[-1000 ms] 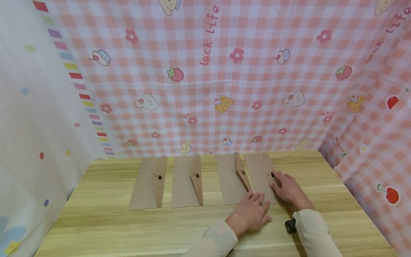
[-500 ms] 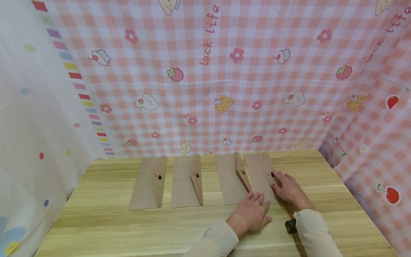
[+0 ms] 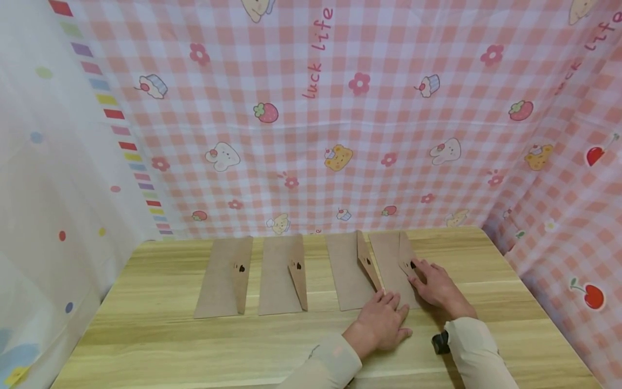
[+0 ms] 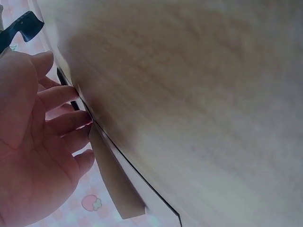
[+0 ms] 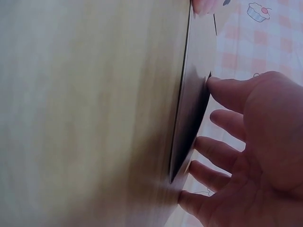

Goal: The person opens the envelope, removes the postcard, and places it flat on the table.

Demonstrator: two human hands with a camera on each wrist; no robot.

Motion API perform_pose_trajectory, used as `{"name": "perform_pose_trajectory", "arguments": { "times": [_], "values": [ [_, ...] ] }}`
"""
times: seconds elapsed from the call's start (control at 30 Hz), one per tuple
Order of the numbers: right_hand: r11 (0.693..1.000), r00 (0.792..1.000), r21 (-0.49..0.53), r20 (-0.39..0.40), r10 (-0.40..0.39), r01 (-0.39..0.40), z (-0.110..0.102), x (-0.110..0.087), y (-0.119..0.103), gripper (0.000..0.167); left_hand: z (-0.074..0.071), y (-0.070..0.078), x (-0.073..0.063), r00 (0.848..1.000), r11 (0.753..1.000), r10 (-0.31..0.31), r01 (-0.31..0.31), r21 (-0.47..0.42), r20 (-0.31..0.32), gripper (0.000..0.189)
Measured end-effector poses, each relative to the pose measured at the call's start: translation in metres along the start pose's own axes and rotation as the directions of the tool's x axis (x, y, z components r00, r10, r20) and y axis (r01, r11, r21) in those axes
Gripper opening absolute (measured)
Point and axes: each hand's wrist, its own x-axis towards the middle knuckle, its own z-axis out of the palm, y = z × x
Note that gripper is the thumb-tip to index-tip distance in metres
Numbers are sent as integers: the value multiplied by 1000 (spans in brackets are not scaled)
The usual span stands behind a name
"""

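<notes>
Several brown paper envelopes lie in a row on the table, each with a pointed flap on its right side bearing a small black print. My right hand (image 3: 439, 286) rests at the right edge of the rightmost envelope (image 3: 391, 262), index finger by the print and thumb on the paper. In the right wrist view its relaxed fingers (image 5: 215, 151) touch along that envelope's edge. My left hand (image 3: 381, 324) lies with fingertips over the near ends of the rightmost envelope and the neighbouring envelope (image 3: 345, 275), whose flap is partly raised. The left wrist view shows its fingers (image 4: 68, 123) loosely extended at the paper's edge.
Two more envelopes lie to the left: the far-left envelope (image 3: 218, 281) with its flap nearly flat, and another envelope (image 3: 277, 281) with its flap slightly lifted. The wooden table (image 3: 194, 356) meets a pink checked curtain (image 3: 311, 129) at the back and sides.
</notes>
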Motion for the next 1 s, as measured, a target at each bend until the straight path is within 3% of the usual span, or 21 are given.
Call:
{"name": "perform_pose_trajectory", "arguments": {
  "times": [1.0],
  "values": [
    [1000, 1000, -9, -11, -29, 28, 0, -1, 2, 54, -2, 0, -1, 1000, 1000, 4, -4, 21, 1, 58]
  ]
}}
